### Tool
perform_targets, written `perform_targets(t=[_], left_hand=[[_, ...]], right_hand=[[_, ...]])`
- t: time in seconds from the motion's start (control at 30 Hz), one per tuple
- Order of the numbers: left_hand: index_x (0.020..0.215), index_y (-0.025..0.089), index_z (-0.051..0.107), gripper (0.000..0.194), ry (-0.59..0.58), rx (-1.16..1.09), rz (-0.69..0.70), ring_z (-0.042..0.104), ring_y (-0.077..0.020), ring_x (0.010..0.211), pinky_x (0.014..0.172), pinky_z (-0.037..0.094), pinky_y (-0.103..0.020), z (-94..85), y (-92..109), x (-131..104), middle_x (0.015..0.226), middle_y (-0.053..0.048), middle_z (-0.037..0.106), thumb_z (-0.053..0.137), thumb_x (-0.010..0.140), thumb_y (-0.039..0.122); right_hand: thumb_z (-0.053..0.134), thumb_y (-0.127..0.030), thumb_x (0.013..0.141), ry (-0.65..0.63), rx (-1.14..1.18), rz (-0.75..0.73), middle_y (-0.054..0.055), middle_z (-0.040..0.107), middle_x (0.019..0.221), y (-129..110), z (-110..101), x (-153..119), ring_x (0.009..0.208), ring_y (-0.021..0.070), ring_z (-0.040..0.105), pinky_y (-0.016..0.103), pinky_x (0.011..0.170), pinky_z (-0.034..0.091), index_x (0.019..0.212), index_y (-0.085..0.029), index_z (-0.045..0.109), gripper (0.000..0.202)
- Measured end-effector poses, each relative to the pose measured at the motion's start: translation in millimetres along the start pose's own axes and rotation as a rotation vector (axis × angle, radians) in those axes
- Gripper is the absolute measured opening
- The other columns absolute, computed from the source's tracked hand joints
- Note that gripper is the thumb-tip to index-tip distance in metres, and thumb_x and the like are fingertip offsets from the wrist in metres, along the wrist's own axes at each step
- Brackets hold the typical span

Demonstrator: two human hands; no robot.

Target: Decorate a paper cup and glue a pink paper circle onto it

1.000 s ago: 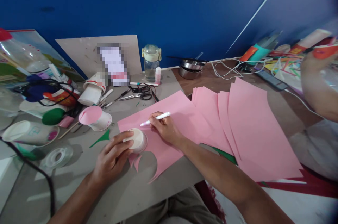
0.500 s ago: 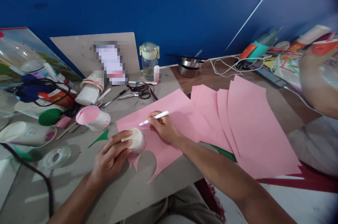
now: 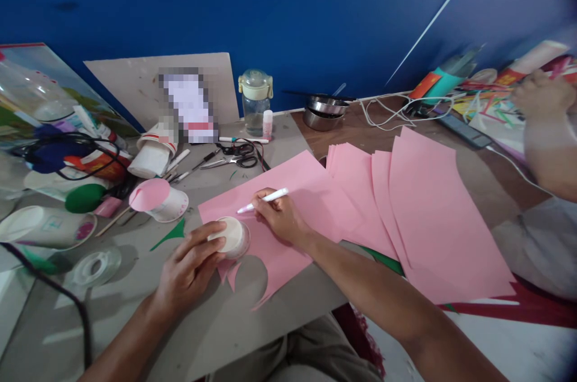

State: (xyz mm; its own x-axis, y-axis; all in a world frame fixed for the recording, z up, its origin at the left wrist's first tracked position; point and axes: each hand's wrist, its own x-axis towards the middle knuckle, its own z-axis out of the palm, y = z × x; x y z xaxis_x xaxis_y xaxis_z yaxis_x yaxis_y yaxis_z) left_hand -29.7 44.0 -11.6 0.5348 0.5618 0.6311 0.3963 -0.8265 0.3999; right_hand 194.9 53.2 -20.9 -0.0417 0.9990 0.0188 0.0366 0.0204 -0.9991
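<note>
My left hand [image 3: 192, 262] grips a white paper cup [image 3: 234, 238] that stands upside down on a pink sheet [image 3: 295, 190]. Between the fingers of my right hand [image 3: 279, 217] is a white marker [image 3: 273, 195], its pinkish tip pointing left, close above the sheet beside the cup. A round piece is cut out of the sheet's lower edge, with thin pink strips around the gap. Left of the cup lies a green paper scrap [image 3: 170, 233].
Pink sheets [image 3: 433, 220] are fanned out on the right. Scissors [image 3: 238, 160], a bottle [image 3: 255, 103] and a glue stick [image 3: 267, 125] are behind. Cups and a tape roll [image 3: 94, 266] crowd the left. Another person's hand [image 3: 543, 97] is at far right.
The other person's hand at the far right has changed position, and the orange item near it is no longer seen there. My hands, the cup and the marker look almost unmoved.
</note>
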Motion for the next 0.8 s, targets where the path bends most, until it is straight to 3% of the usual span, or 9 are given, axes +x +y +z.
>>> perform_targets(t=[0.8], left_hand=[[0.101,0.017,0.062,0.019,0.024,-0.015,0.026,0.069,-0.02,0.099,0.079,0.055,-0.029,1.1,-3.2,-3.5,0.109,-0.015,0.071,0.057,0.087,0.006]], right_hand=[[0.054,-0.037,0.089,0.029,0.057,0.021,-0.003,0.055,0.064,7.9,4.1,1.6,0.059,0.0122,0.053,0.022,0.056,0.04,0.08,-0.018,0.058,0.021]])
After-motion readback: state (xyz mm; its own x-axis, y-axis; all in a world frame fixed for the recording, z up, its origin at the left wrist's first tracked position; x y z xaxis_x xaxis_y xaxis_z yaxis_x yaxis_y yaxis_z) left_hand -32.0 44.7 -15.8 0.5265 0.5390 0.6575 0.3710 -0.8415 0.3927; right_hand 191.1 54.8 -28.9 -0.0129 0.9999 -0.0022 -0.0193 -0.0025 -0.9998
